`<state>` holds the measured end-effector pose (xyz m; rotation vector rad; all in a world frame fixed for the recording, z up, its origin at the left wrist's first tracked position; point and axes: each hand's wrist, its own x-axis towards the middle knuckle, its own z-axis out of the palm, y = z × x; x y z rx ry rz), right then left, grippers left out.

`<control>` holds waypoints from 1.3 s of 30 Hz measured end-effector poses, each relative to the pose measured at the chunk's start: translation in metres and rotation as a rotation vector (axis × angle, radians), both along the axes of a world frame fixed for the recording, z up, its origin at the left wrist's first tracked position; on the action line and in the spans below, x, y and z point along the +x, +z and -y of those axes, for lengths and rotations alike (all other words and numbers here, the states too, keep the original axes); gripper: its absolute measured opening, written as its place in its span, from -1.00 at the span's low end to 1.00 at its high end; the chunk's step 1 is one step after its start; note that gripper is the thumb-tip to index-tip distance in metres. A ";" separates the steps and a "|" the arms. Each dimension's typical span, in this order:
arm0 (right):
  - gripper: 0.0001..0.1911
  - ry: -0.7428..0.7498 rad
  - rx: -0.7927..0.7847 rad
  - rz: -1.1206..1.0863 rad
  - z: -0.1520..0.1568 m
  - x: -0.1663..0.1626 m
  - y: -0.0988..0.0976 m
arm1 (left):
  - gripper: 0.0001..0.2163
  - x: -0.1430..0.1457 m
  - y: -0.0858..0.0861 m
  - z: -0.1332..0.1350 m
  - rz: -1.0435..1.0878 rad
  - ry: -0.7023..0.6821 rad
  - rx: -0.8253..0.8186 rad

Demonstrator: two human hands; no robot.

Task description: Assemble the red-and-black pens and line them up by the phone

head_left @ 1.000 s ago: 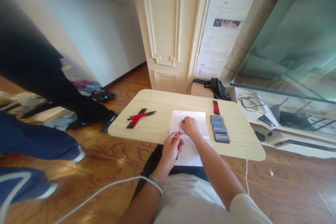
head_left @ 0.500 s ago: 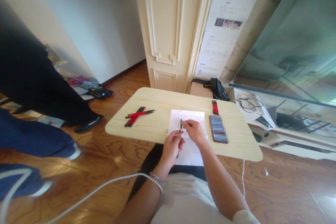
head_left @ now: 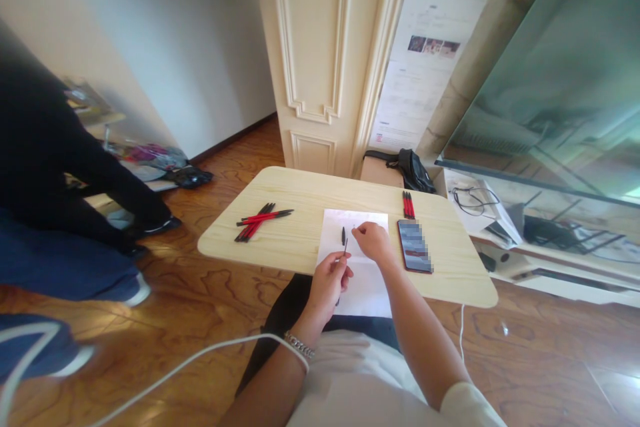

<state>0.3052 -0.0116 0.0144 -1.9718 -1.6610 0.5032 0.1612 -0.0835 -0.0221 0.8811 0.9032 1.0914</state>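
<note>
My left hand is closed around a slim dark pen part, whose thin end sticks up past the fingertips. The rest of it is mostly hidden in the grip, with a dark end below the hand. Just beyond that tip a short black pen piece shows over the white paper. To its right, my right hand has its fingers pinched together; whatever is between them, if anything, is too small to make out. Both hands are above the paper.
Several red-and-black pens lie crossed on the table at left. More red-and-black pens lie side by side above a phone at right. A white cable crosses my left forearm. People's legs are at far left.
My right hand has moved slightly right and up, away from the black piece and my left fingers. A thin tip now shows above my left hand. A person at left has shifted.
</note>
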 end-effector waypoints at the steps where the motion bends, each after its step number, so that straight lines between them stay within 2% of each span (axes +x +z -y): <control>1: -0.70 0.000 -0.034 0.070 0.000 -0.002 -0.002 | -0.65 0.000 0.000 0.000 -0.001 0.000 -0.004; 6: -0.69 -0.017 -0.153 0.221 -0.001 -0.013 -0.013 | -0.64 -0.001 0.001 0.000 0.000 -0.005 -0.010; 13: -0.70 -0.024 -0.133 0.186 0.000 -0.013 -0.008 | -0.64 0.000 -0.001 -0.001 0.013 0.002 -0.018; 18: -0.61 0.024 0.049 -0.106 0.020 -0.005 -0.001 | -0.64 0.001 0.002 -0.001 0.028 -0.002 -0.017; 22: -0.66 0.159 0.060 -0.400 0.046 -0.004 0.000 | -0.65 0.006 0.004 0.000 0.043 -0.016 0.000; 26: -0.75 0.167 0.060 -0.516 0.060 -0.008 -0.005 | -0.65 0.011 0.003 0.002 0.033 -0.028 -0.004; 29: -0.76 0.139 0.086 -0.600 0.055 -0.005 -0.004 | -0.66 0.011 0.005 0.005 0.024 -0.043 -0.003; 34: -0.67 0.029 0.165 -0.769 0.025 0.015 0.008 | -0.65 0.010 0.009 0.008 0.004 -0.061 -0.009; 36: -0.67 -0.008 0.142 -0.703 0.013 0.022 0.010 | -0.65 0.010 0.011 0.008 0.003 -0.058 -0.019; 39: -0.70 -0.037 0.043 -0.452 0.001 0.026 0.003 | -0.65 0.010 0.011 0.007 0.002 -0.051 -0.033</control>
